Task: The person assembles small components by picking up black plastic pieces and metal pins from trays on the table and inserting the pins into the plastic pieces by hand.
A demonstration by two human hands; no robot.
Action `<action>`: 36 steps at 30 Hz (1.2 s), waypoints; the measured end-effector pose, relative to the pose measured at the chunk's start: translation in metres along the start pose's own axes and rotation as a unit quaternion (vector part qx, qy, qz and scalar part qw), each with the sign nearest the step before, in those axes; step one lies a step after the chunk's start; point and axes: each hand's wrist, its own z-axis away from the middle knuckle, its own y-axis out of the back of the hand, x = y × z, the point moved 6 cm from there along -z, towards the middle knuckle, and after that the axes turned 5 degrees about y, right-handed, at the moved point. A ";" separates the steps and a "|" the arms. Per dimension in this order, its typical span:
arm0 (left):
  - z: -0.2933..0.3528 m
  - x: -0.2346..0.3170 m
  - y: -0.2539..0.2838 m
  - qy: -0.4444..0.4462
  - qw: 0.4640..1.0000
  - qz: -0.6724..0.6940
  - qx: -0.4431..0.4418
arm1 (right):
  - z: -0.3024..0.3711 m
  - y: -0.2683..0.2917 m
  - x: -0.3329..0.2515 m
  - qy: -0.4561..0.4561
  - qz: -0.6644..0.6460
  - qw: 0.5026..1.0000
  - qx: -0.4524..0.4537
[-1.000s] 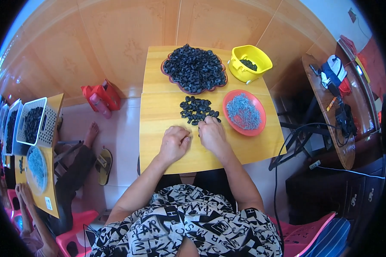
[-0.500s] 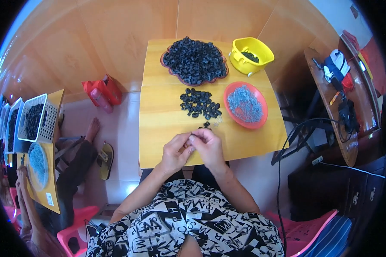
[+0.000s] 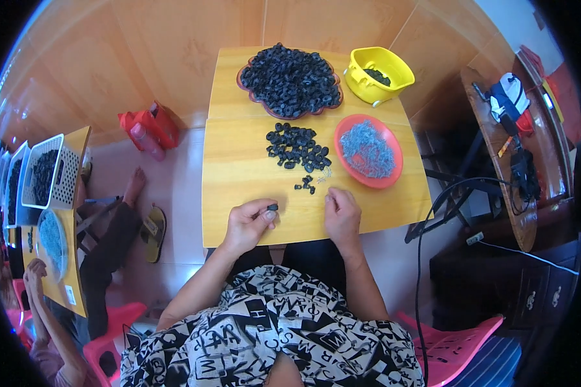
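Near the table's front edge, my left hand [image 3: 244,227] pinches a small black plastic part [image 3: 272,208] between thumb and fingers. My right hand [image 3: 343,218] rests apart from it on the right, fingers curled together; anything inside them is hidden. Just beyond the hands lie a few small black pieces [image 3: 305,186] and some loose thin metal pins [image 3: 325,173], perhaps screws. Farther back, a loose cluster of black plastic parts [image 3: 297,147] is spread on the wood. To its right sits a red dish [image 3: 395,147] filled with similar silvery pins [image 3: 368,149].
A scalloped dark-red tray [image 3: 241,82] heaped with black parts stands at the back of the yellow table [image 3: 232,184], beside a yellow tub [image 3: 361,89]. At left, another person's hand [image 3: 35,274] is by a second table with a white basket [image 3: 64,177]. A black cable [image 3: 422,277] hangs at right.
My hands have come apart: the left moved slightly left holding the black part, the right moved right. The small black pieces beyond them are now uncovered. The view has shifted slightly.
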 end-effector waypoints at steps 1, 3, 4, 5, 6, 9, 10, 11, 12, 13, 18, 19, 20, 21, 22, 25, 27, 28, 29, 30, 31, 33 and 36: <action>-0.001 0.002 -0.002 -0.009 1.000 -0.001 -0.008 | -0.002 0.003 0.002 -0.007 -0.020 1.000 0.014; -0.002 0.004 -0.004 -0.014 1.000 -0.001 -0.014 | -0.004 -0.001 -0.001 -0.001 -0.021 1.000 0.008; -0.004 0.008 -0.006 -0.021 1.000 -0.006 -0.014 | -0.006 -0.004 -0.002 0.006 -0.022 1.000 0.008; -0.005 0.009 -0.007 -0.028 0.999 -0.012 -0.015 | -0.007 -0.009 -0.005 0.015 -0.025 1.000 0.005; -0.004 0.007 -0.005 -0.027 0.999 -0.011 -0.017 | -0.007 -0.016 -0.007 0.024 -0.029 0.999 0.002; -0.002 0.007 0.002 -0.030 0.999 0.006 0.010 | -0.009 -0.018 -0.006 0.044 -0.029 0.999 -0.003; -0.002 0.005 0.004 -0.030 0.999 0.003 0.014 | -0.008 -0.020 -0.007 0.049 -0.022 0.999 -0.004; -0.002 -0.001 0.006 -0.014 0.999 0.035 0.012 | -0.008 -0.016 -0.005 0.034 -0.011 0.999 -0.006; -0.003 -0.004 0.006 0.001 0.998 0.067 0.010 | -0.008 -0.011 -0.002 0.020 -0.001 1.000 -0.007; -0.004 -0.002 0.002 0.001 0.995 0.094 0.013 | -0.006 -0.008 0.002 0.024 -0.001 1.000 -0.002; -0.006 -0.003 0.004 -0.007 0.998 0.067 0.012 | -0.006 -0.013 0.000 0.017 -0.009 0.999 -0.029; -0.006 -0.002 0.003 -0.011 0.998 0.062 0.007 | -0.006 -0.015 -0.001 0.014 -0.009 0.999 -0.035; -0.006 -0.001 0.004 -0.011 0.998 0.060 0.007 | -0.006 -0.016 -0.001 0.014 -0.011 0.999 -0.035; -0.006 0.000 0.004 0.000 0.998 0.059 0.007 | -0.007 -0.017 -0.003 0.035 -0.003 0.999 -0.027; -0.008 0.000 0.004 0.012 0.998 0.057 0.003 | -0.007 -0.016 -0.004 0.055 0.006 0.998 -0.018; -0.008 -0.005 0.004 0.026 0.993 0.114 -0.008 | -0.005 -0.014 0.002 0.040 -0.013 0.999 -0.014; -0.009 -0.006 0.006 0.017 0.993 0.118 -0.006 | -0.010 -0.014 -0.005 0.069 -0.010 0.998 0.002; -0.008 -0.005 0.006 0.012 0.992 0.123 -0.001 | -0.010 -0.014 -0.012 0.097 -0.008 0.995 0.015; -0.008 -0.004 0.006 0.013 0.992 0.124 -0.002 | -0.012 -0.014 -0.017 0.095 -0.007 0.995 0.015; -0.008 -0.003 0.006 0.024 0.992 0.123 0.000 | -0.015 -0.015 -0.027 0.125 0.004 0.992 0.000; -0.010 -0.001 0.004 0.033 0.992 0.122 0.001 | -0.019 -0.017 -0.034 0.156 0.017 0.987 -0.014; -0.009 0.003 0.004 0.040 0.989 0.142 -0.001 | -0.026 -0.023 -0.042 0.180 0.038 0.982 -0.034; -0.008 0.005 0.004 0.032 0.986 0.161 0.004 | -0.032 -0.040 -0.054 0.244 0.121 0.955 -0.122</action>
